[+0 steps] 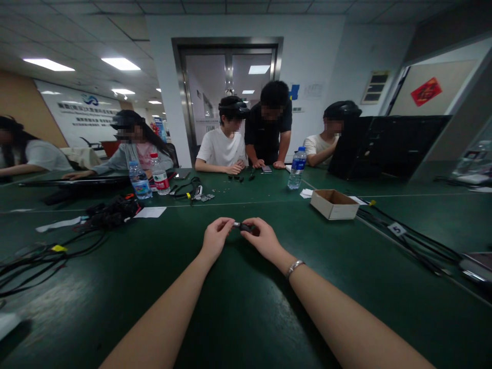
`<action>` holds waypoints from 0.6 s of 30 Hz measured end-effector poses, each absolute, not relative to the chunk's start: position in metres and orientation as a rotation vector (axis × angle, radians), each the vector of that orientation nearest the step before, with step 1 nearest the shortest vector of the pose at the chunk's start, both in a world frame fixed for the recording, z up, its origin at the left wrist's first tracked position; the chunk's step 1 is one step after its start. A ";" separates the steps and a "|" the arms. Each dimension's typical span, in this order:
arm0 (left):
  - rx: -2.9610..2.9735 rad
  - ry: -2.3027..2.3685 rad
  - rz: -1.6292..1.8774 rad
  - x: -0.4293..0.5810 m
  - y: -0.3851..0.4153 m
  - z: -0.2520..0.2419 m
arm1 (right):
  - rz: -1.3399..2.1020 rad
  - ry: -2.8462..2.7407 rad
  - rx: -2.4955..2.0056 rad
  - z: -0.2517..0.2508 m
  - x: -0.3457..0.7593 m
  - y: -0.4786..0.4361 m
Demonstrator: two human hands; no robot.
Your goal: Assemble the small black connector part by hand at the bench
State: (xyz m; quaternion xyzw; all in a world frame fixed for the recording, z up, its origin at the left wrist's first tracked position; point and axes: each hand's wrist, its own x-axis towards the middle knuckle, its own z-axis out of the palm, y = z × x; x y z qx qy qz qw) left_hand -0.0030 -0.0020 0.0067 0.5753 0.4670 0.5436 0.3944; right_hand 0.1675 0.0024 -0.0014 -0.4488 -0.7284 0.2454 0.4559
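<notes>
Just above the green table [238,287], my two hands meet around a small black piece with a silver metal end [243,226]; its exact kind I cannot make out. My left hand [216,237] is closed in a pinch at the silver end. On the other side, my right hand [264,239], with a silver bracelet [295,267] at its wrist, has its thumb and fingers closed on the black body. The fingers hide part of the piece.
Right of my hands stands an open cardboard box [334,205]. Black cables [415,241] run beyond it, with more cables [57,256] at left. Water bottles [140,180] and a blue-capped bottle [295,169] stand farther back. Several people sit or stand across the table.
</notes>
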 end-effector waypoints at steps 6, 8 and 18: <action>1.506 1.201 1.357 -0.005 0.004 -0.002 | 0.598 -1.812 -1.123 0.003 0.168 0.000; 1.498 1.206 1.367 -0.005 0.005 -0.004 | 0.600 -1.805 -1.126 0.004 0.168 -0.001; 1.489 1.193 1.360 -0.005 0.004 -0.002 | 0.586 -1.817 -1.126 0.002 0.168 0.000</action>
